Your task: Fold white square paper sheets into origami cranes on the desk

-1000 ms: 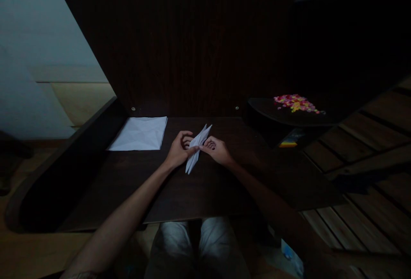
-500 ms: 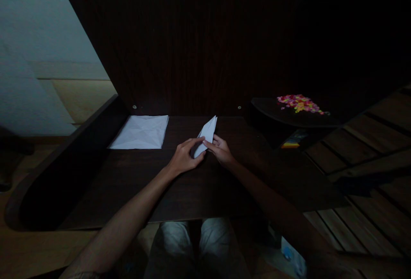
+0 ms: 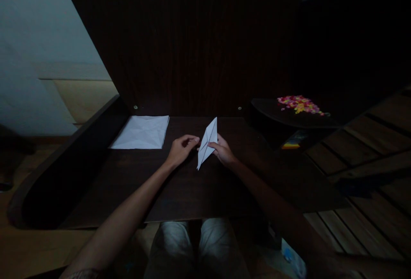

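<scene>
My right hand (image 3: 224, 150) grips a folded piece of white paper (image 3: 208, 140), its thumb across the front and its fingers behind. The folded paper is a narrow, slanted diamond with crease lines, one point up and a split tip pointing down. Just left of it is my left hand (image 3: 181, 149), thumb and forefinger drawn together and the other fingers curled. Its fingertips are close to the paper's left edge, and nothing shows between them. Further left, a stack of white paper sheets (image 3: 141, 132) with faint creases lies on the dark desk (image 3: 128, 180).
A pile of small pink, red and yellow pieces (image 3: 302, 104) sits on a rounded side shelf (image 3: 272, 111) at the right. Under that shelf is an item with a yellow edge (image 3: 291, 145). A raised side panel (image 3: 64, 163) bounds the desk on the left.
My left hand has come off the folded paper and moved slightly left. The paper has turned in my right hand, now showing a wider creased face and its lower split tip.
</scene>
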`<state>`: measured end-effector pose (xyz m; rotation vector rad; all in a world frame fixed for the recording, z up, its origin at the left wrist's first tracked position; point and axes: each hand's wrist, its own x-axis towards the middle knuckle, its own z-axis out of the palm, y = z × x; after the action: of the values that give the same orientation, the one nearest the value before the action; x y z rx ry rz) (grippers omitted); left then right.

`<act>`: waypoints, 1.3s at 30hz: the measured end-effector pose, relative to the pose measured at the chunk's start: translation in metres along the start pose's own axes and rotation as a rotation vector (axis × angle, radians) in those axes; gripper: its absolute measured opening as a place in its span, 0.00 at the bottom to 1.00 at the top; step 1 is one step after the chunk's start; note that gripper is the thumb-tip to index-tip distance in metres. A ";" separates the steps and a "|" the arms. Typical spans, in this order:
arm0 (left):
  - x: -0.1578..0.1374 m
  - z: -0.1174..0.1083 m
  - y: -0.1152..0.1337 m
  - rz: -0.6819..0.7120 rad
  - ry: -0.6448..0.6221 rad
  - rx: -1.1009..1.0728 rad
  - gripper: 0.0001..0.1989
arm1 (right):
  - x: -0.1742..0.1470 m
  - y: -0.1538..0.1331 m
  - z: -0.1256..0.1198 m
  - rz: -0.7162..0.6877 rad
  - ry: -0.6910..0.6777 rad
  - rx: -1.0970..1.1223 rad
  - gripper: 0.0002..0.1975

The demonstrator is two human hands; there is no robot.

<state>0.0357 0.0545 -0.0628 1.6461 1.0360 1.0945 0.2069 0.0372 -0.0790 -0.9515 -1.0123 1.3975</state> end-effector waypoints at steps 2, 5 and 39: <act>-0.001 0.001 0.001 -0.016 -0.033 -0.010 0.16 | 0.001 0.000 -0.002 -0.006 0.005 -0.071 0.18; -0.003 0.002 0.002 0.020 -0.035 0.033 0.15 | 0.002 0.000 -0.004 -0.027 0.003 -0.199 0.17; -0.002 0.003 -0.006 -0.280 -0.045 -0.437 0.18 | -0.004 -0.008 -0.003 -0.037 -0.086 -0.058 0.17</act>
<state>0.0368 0.0534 -0.0696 1.1350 0.8892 1.0046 0.2127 0.0338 -0.0726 -0.9170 -1.1345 1.3947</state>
